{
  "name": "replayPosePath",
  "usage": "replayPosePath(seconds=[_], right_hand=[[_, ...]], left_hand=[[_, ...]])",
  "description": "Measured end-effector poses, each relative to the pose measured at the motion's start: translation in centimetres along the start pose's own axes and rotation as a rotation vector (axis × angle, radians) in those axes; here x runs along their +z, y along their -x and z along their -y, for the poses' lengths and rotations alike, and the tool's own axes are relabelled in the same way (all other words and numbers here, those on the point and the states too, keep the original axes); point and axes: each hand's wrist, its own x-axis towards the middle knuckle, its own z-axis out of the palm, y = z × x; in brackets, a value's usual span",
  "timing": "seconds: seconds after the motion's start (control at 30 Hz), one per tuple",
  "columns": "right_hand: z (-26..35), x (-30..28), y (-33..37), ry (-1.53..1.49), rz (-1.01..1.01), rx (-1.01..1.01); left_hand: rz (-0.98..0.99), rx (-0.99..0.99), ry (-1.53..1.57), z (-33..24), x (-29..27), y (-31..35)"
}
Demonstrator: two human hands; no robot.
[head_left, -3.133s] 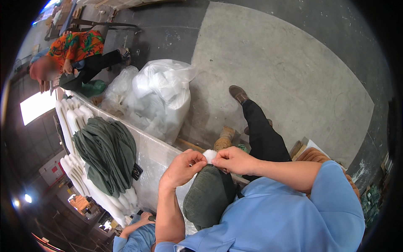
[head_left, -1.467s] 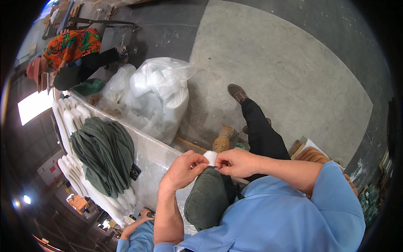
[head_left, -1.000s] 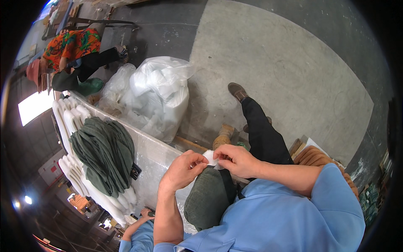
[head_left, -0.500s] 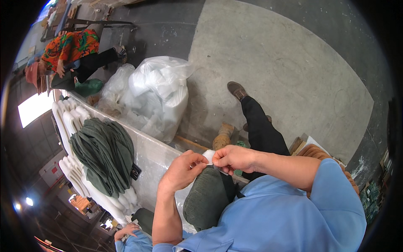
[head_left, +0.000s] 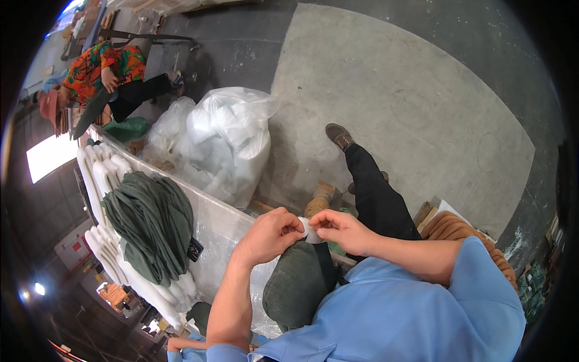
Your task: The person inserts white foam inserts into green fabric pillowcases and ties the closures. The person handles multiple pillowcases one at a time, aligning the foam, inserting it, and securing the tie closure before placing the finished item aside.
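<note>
The left hand [head_left: 268,238] pinched white padding [head_left: 310,234]; the right hand [head_left: 345,233] met it opposite, grip unclear. Below the left hand sat a dark-green cover [head_left: 294,286].

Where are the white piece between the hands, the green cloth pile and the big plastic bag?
White piece [head_left: 310,236]: head view, its middle.
Green cloth pile [head_left: 151,223]: head view, its middle folds.
Big plastic bag [head_left: 232,142]: head view, its middle.

A workshop or factory hall: on the long plastic-covered worktable [head_left: 220,235] lie a dark green fabric heap [head_left: 148,226] and rows of white padded pieces [head_left: 154,301], beside it a bulging clear bag [head_left: 232,136] on a concrete floor [head_left: 398,90], at its end a co-worker [head_left: 99,69]
</note>
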Motion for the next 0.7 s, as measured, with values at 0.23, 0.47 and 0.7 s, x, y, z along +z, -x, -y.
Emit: replayPosePath(seconds=[0.23, 0.47, 0.7], right_hand=[[-1.5, -0.1, 2.3, 0.316, 0.041, 0.018], [-1.9, 2.0, 2.1, 0.284, -0.121, 0.015], [-4.2, 3.2, 1.2, -0.028, -0.268, 0.049]], left_hand=[[0.127, 0.050, -0.110, 0.1, -0.4, -1.2], [0.209, 0.090, -0.246, -0.7, -0.8, -2.2], [0.396, -0.063, -0.336, -1.1, -0.3, -4.1]])
